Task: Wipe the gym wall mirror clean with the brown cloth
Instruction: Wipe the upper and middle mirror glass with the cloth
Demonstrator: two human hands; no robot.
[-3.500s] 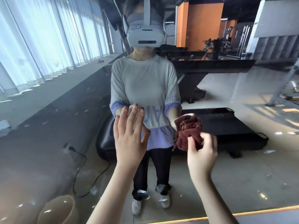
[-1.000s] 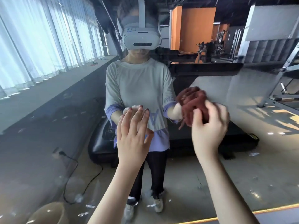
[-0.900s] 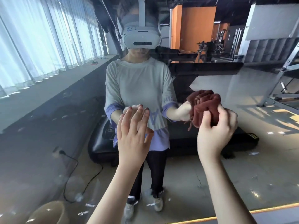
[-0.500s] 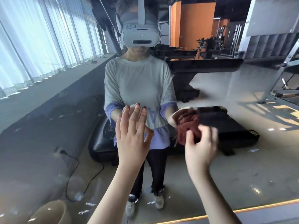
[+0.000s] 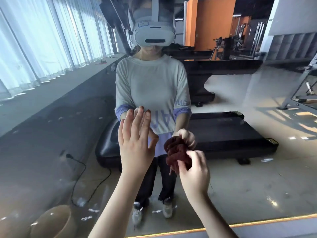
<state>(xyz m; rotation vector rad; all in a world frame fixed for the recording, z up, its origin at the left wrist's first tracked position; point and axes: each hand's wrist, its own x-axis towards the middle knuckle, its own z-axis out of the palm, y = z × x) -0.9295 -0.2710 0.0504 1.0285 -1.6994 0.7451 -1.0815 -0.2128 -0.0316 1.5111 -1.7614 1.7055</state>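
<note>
Right fingers (image 5: pixel 191 156): curled round the bunched brown cloth (image 5: pixel 176 152), pinching it from behind. The wad meets its own reflection, so I read it as pressed on the glass.
Left fingers (image 5: pixel 142 121): straight, slightly spread, holding nothing. The tips meet their reflected tips, so they touch the glass.

Right hand (image 5: pixel 194 173): in the lower middle of the mirror (image 5: pixel 257 182), above the bottom edge.
Left hand (image 5: pixel 135 145): just beside the cloth, apart from it, on the side nearer the mirror's left edge.

Change: about a second ago the cloth was higher and further toward the right edge. Half a second ago it was partway down. It now sits lower and closer to the planted left hand, which has not shifted.
Judgement: a wiping stroke is running downward and inward. The central band is being covered, while the left half and the upper corners look untouched and hazy.

Count: one cloth, one mirror, two hands. Reflected: one person, one treadmill (image 5: pixel 223 134), one floor cable (image 5: pixel 80 169). One tan round vessel (image 5: pixel 51 222) at the lower left corner; I cannot tell whether it is reflected.
</note>
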